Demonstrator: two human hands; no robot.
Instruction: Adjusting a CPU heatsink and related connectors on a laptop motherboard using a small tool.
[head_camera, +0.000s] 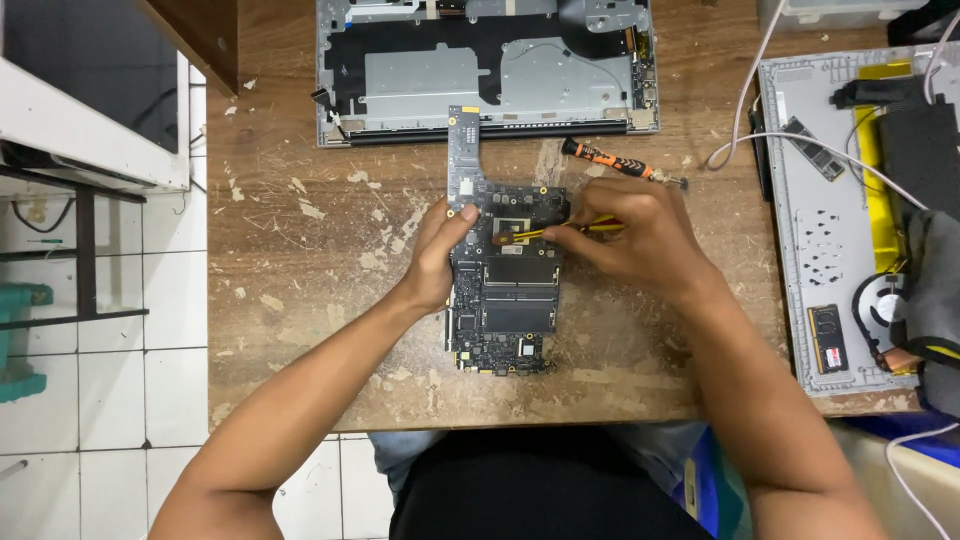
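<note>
Worn, paint-flecked wood makes up the table (300, 330), and on it lies a dark laptop mainboard (503, 300), flat, component side up, its narrow arm pointing away from the person toward an opened silver laptop chassis (487, 70) at the far edge. The left hand (440, 255) steadies the board at its left edge, thumb laid on the top face and the fingers curled under or against the side; its grip is closed on the mainboard. The right hand (640, 235) pinches a slim yellow-handled tool (560, 230), held low and nearly level, with the tip resting at the square processor area (510, 235) in the upper middle of the board; that grip is narrow and closed on the tool. Whether the tip carries a blade, a brush or a scraper cannot be told at this size. A black-and-orange screwdriver (610, 160) lies unused just beyond the right hand. To the right sits a second opened grey chassis (830, 250) with a yellow strip, a fan, loose memory sticks and white cables running across it. Judgement: the step in hand appears to be work on the chip surface itself, scraping or cleaning at the die. The next move calls for light, shallow strokes, firm bracing from the left hand, and care that the tip does not slide onto the small components beside the chip.
</note>
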